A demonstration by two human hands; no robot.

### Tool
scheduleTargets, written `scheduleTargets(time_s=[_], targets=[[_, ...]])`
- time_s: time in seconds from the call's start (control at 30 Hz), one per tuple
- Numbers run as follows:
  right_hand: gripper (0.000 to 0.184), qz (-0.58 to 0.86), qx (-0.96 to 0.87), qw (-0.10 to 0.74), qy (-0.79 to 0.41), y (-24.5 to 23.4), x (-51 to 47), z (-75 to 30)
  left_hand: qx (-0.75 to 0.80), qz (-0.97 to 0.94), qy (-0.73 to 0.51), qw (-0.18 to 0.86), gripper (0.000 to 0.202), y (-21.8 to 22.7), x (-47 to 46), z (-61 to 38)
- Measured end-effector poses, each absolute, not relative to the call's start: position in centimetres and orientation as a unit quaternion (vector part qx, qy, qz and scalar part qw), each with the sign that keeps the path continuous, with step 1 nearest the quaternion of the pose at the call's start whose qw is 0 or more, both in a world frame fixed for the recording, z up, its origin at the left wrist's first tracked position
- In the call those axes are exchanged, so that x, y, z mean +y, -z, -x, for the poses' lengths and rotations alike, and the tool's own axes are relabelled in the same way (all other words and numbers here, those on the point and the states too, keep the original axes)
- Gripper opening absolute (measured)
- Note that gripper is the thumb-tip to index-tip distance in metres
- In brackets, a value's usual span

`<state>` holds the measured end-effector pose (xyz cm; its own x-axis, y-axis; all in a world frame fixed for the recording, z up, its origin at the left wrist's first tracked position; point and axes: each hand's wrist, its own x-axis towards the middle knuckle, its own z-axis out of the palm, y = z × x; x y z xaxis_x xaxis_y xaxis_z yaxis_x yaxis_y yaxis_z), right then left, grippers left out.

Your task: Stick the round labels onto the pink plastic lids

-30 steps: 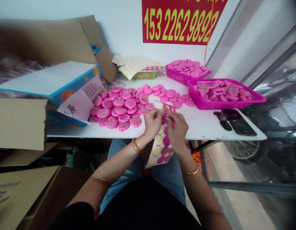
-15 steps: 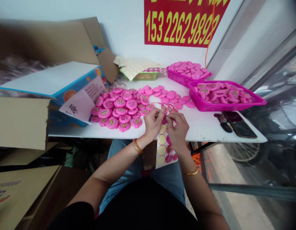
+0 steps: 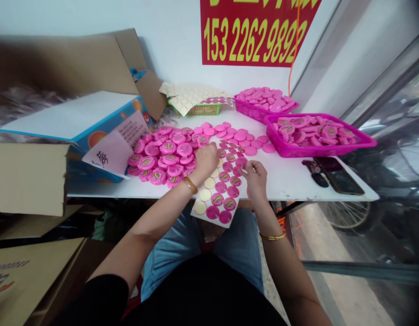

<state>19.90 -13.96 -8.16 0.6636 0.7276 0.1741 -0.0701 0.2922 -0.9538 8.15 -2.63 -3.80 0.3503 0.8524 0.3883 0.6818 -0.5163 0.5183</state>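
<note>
A sheet of round stickers [image 3: 221,188] lies over the table's front edge, its lower end hanging toward my lap. It bears rows of pink printed circles, and pale bare circles run down its left side. My left hand [image 3: 207,160] is curled over the sheet's upper left part, beside the pile of pink discs; its fingertips are turned away, so what they hold is hidden. At the sheet's right edge, my right hand [image 3: 257,179] is closed in a pinch on it. The piled pink round cases [image 3: 169,159] carry printed labels, while plain pink discs [image 3: 241,134] lie behind the sheet.
Two magenta baskets [image 3: 280,147] full of pink pieces stand at the back right. A green basket [image 3: 204,110] bears more sticker sheets [image 3: 189,94]. To the right lies a phone [image 3: 341,179]. An open blue box [image 3: 111,124] and cardboard cartons [image 3: 29,174] stand left.
My hands have drawn apart, the left moving up and left, the right slightly right. The sticker sheet has swung left at its lower end and now shows more of its pink circles.
</note>
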Motion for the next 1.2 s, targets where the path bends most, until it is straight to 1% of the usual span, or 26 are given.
scheduleTargets(time_s=[0.03, 0.07, 0.1, 0.17, 0.23, 0.3, 0.43, 0.6, 0.7, 0.77, 0.9, 0.97, 1.03, 1.07, 1.13, 1.2], targets=[[0.026, 0.523, -0.282, 0.749, -0.294, 8.6, -13.5, -20.1, 0.464, -0.831, -0.294, 0.084, 0.015, 3.5, -2.0, -9.0], [0.027, 0.517, -0.251, 0.757, -0.311, 8.9, -13.2, -20.2, 0.441, -0.856, -0.265, 0.055, 0.023, 3.2, -1.4, -10.1], [0.027, 0.509, -0.222, 0.766, -0.324, 9.1, -12.9, -20.3, 0.41, -0.882, -0.227, 0.048, 0.029, 3.1, -0.8, -11.3], [0.027, 0.491, -0.19, 0.776, -0.348, 9.1, -12.8, -20.4, 0.364, -0.917, -0.152, 0.064, 0.033, 3.2, 0.4, -13.8], [0.027, 0.471, -0.169, 0.783, -0.369, 8.5, -13.1, -20.7, 0.375, -0.916, -0.129, 0.07, 0.033, 3.7, 1.4, -15.9], [0.027, 0.451, -0.165, 0.783, -0.395, 7.7, -13.6, -21.1, 0.417, -0.897, -0.133, 0.062, 0.039, 4.5, 2.2, -17.2], [0.025, 0.419, -0.172, 0.779, -0.434, 5.9, -14.5, -21.7, 0.508, -0.848, -0.138, 0.059, 0.058, 5.5, 3.1, -18.2], [0.024, 0.407, -0.172, 0.775, -0.452, 5.0, -14.8, -21.7, 0.519, -0.834, -0.155, 0.101, 0.059, 5.2, 4.7, -18.9], [0.024, 0.4, -0.183, 0.768, -0.466, 5.0, -14.8, -21.8, 0.497, -0.846, -0.177, 0.079, 0.065, 4.9, 5.6, -18.9], [0.022, 0.398, -0.188, 0.763, -0.473, 5.1, -14.8, -21.9, 0.467, -0.859, -0.2, 0.061, 0.058, 4.8, 6.2, -18.5], [0.021, 0.389, -0.168, 0.76, -0.492, 5.0, -14.5, -22.0, 0.438, -0.868, -0.218, 0.09, 0.025, 4.5, 6.9, -16.6], [0.023, 0.387, -0.163, 0.756, -0.503, 4.7, -14.4, -22.1, 0.439, -0.852, -0.265, 0.104, 0.021, 4.0, 6.8, -15.6], [0.024, 0.389, -0.169, 0.747, -0.512, 4.3, -14.4, -22.2, 0.433, -0.811, -0.359, 0.158, 0.019, 3.1, 6.3, -14.7], [0.025, 0.391, -0.178, 0.741, -0.516, 4.0, -14.4, -22.3, 0.425, -0.778, -0.409, 0.216, 0.019, 2.6, 5.9, -14.3], [0.026, 0.396, -0.212, 0.73, -0.516, 3.6, -14.5, -22.4, 0.388, -0.693, -0.469, 0.385, 0.017, 1.4, 4.8, -13.4], [0.027, 0.406, -0.26, 0.727, -0.489, 3.3, -14.7, -22.4, 0.319, -0.602, -0.455, 0.574, 0.013, 0.4, 3.4, -12.1]])
